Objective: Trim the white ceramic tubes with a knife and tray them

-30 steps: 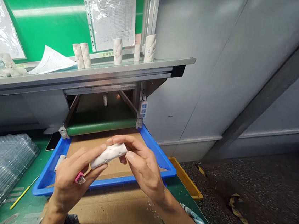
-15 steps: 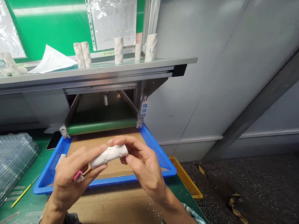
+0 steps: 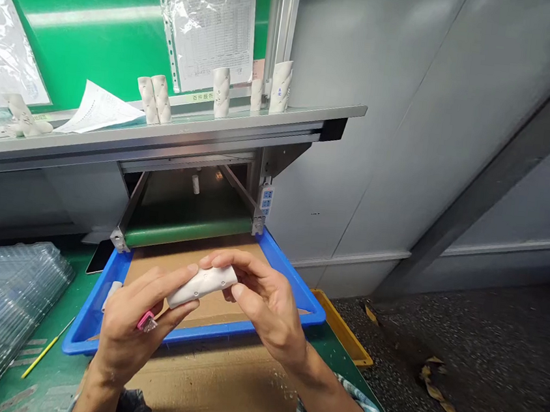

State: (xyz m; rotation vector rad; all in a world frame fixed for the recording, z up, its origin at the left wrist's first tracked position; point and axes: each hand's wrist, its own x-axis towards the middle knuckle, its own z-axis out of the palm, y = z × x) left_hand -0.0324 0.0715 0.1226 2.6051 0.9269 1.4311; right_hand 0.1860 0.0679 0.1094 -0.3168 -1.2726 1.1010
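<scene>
Between my two hands lies a short white tube (image 3: 203, 287) with small round marks along its side, tilted so its right end is higher. My left hand (image 3: 139, 310) grips its left end between thumb and fingers. A small pink-handled tool (image 3: 145, 321) is also tucked in that hand, most of it hidden. My right hand (image 3: 264, 306) pinches the tube's right end, fingertips on top and thumb at the end. Below the hands is a blue tray (image 3: 279, 259) lined with brown cardboard. Another white piece (image 3: 113, 294) rests at the tray's left side, partly behind my left hand.
A green conveyor belt (image 3: 189, 223) ends over the tray, with one white tube (image 3: 195, 184) on it. Several white tubes stand on the metal shelf (image 3: 264, 121) above. Clear plastic trays (image 3: 10, 296) and a yellow pen-like tool (image 3: 40, 357) lie left. A yellow bin (image 3: 341, 324) sits right.
Both hands and the tube keep nearly the same pose. The view has shifted very slightly; the tube may have turned a little.
</scene>
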